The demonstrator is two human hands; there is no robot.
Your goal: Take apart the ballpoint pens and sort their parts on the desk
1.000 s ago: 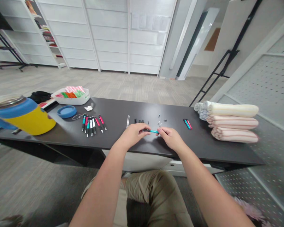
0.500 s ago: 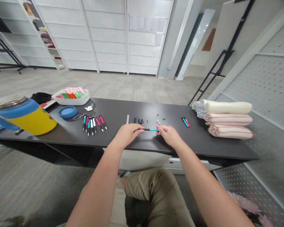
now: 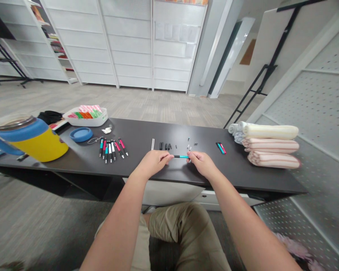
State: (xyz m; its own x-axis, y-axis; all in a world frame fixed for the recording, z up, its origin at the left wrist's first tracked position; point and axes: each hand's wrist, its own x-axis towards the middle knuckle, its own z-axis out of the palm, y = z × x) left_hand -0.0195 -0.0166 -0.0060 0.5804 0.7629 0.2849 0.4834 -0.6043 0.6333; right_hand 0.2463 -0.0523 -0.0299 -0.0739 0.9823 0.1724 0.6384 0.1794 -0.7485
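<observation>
Between my two hands a teal pen barrel with a black grip [image 3: 181,156] lies level above the front part of the dark table. My left hand [image 3: 155,162] pinches its black end, and my right hand [image 3: 200,162] is closed round the teal end. Just beyond my left hand are two thin white refills [image 3: 153,143] and several black grip pieces [image 3: 166,146]. Small pen parts [image 3: 188,146] are scattered past my right hand. Farther right, a teal barrel [image 3: 220,147] and a red barrel [image 3: 223,146] rest side by side.
A cluster of assembled pens [image 3: 109,148] lies left of my hands. Beyond it are a blue lid [image 3: 81,134], a white basket of packets [image 3: 86,121] and a large yellow-and-blue mug [image 3: 39,141]. Rolled towels [image 3: 272,145] are stacked on the table's right end.
The view has shifted slightly. Both hands keep their hold on the teal pen barrel, with little visible movement.
</observation>
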